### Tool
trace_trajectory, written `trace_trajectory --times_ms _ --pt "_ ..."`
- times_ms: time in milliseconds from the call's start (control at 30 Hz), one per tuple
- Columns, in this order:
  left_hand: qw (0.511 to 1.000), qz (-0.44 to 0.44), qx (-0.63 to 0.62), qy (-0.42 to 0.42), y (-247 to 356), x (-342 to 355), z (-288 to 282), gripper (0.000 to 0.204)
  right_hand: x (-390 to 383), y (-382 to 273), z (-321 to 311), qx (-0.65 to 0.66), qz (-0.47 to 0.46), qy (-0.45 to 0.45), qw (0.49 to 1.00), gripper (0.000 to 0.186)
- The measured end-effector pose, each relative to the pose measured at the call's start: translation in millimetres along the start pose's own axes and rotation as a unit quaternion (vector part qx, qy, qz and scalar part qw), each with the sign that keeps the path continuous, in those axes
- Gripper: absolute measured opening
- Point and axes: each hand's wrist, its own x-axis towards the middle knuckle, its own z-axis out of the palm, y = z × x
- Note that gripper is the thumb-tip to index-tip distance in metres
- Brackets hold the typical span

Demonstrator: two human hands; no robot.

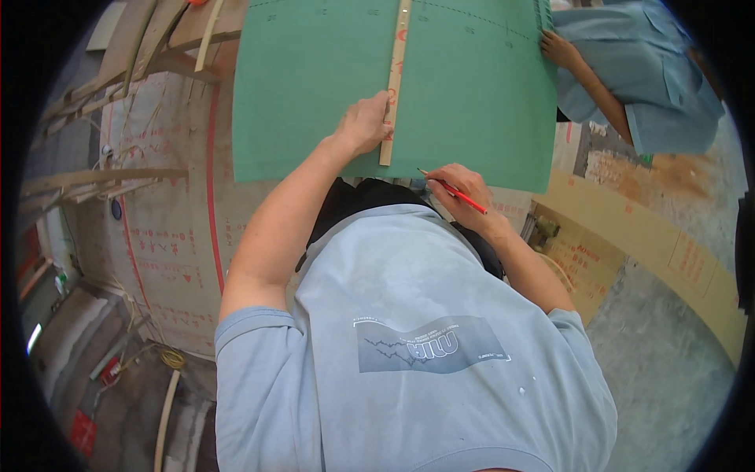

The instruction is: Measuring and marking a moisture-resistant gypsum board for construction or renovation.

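Note:
A green board (307,86) with dotted markings along its far part lies before me. A narrow pale wooden strip (398,55) runs lengthwise across it, away from my body. My left hand (364,122) is closed at the strip's left side, gripping it near its close end. My right hand (460,187) holds a red pencil (475,204) at the board's near edge, its point just right of the strip's end and directed toward the board.
A co-worker in blue (629,79) is at the upper right, a hand (557,49) on the board's right edge. Wooden slats (110,181) are at the left above red-printed floor sheeting (165,252). A long tan cardboard strip (629,236) lies at the right on grey floor.

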Motion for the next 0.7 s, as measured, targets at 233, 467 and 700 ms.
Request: trace_trajectory --times_ms 233,467,700 --pt "0.997 0.069 -0.013 -0.034 7 9 18 0.034 -22 8 21 0.036 0.078 0.035 0.996 0.014" --pt "0.997 0.06 -0.007 -0.053 11 13 17 0.028 -9 14 37 0.018 -0.002 0.033 0.999 0.017" --pt "0.997 0.068 -0.008 -0.037 8 14 19 0.027 -2 21 44 0.02 -0.021 0.026 0.999 0.016"
